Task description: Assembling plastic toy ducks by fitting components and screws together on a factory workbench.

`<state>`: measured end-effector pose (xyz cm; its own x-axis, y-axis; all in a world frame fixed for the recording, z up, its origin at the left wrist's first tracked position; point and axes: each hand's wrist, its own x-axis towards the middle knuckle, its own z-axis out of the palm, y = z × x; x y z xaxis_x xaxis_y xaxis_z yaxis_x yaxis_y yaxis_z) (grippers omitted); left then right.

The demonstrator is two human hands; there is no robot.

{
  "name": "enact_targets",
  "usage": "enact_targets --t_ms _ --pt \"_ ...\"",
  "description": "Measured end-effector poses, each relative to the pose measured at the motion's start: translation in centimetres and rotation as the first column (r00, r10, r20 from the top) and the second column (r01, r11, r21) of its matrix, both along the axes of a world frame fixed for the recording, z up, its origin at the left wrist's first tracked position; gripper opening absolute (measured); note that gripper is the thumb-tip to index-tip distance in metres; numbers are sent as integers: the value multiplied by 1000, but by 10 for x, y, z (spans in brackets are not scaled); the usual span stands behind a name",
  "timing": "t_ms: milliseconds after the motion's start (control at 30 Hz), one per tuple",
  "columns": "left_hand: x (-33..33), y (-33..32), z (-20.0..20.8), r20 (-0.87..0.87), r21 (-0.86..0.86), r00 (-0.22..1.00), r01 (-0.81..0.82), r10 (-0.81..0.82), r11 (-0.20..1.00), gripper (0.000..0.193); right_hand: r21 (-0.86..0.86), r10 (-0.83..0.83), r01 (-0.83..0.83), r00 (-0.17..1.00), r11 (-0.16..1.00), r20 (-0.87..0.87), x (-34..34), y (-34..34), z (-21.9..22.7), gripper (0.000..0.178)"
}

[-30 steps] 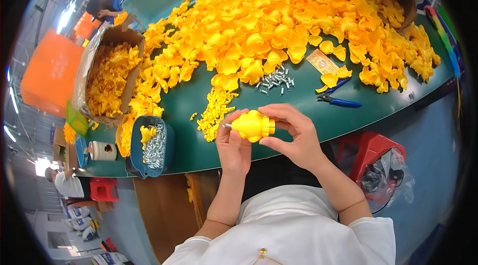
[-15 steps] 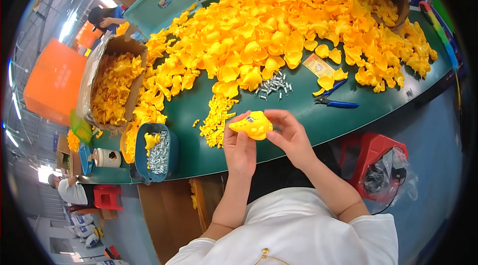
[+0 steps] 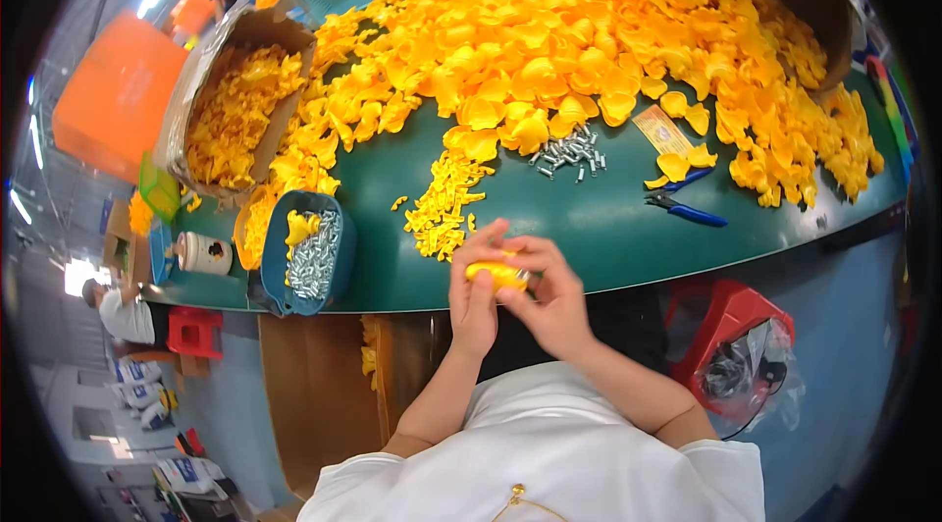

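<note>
A yellow moulded plastic piece (image 3: 498, 275) is held between both hands at the table's near edge. My left hand (image 3: 475, 304) grips its left side, thumb in front. My right hand (image 3: 551, 298) closes on its right end, and its fingers cover much of the piece. Just beyond the hands lies a heap of small yellow parts (image 3: 442, 213). Farther back is a little pile of small silver metal cylinders (image 3: 571, 151). The large mound of yellow plastic shells (image 3: 530, 61) spreads behind them. To the right rest blue-handled cutters (image 3: 695, 214), close to a few loose shells.
At left, a blue basket (image 3: 345, 272) holds silver pieces and a yellow part. Cardboard boxes of yellow parts stand at the left (image 3: 186, 134) and far right (image 3: 834, 17). A printed card (image 3: 663, 131) lies before the mound. A red stool (image 3: 721, 316) stands right, below the table.
My hands have come closer together round the yellow piece, which is turned and more covered now. The whole view has shifted, with the table's near edge higher in the picture.
</note>
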<state>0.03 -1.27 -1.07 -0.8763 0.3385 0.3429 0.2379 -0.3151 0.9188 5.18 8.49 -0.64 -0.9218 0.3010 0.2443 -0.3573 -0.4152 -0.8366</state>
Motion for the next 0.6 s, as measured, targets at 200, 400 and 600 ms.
enact_targets --t_ms 200,400,600 --pt "15 -100 -7 152 -39 947 -281 284 959 63 799 -207 196 974 568 -91 -21 22 5 21" --pt "22 -204 -14 -424 -764 786 -577 450 289 48 952 -449 267 877 151 -174 -84 77 6 12" --pt "23 -171 56 -244 -943 943 -177 225 -283 28 997 -486 36 872 -72 -67 -97 77 0 16"
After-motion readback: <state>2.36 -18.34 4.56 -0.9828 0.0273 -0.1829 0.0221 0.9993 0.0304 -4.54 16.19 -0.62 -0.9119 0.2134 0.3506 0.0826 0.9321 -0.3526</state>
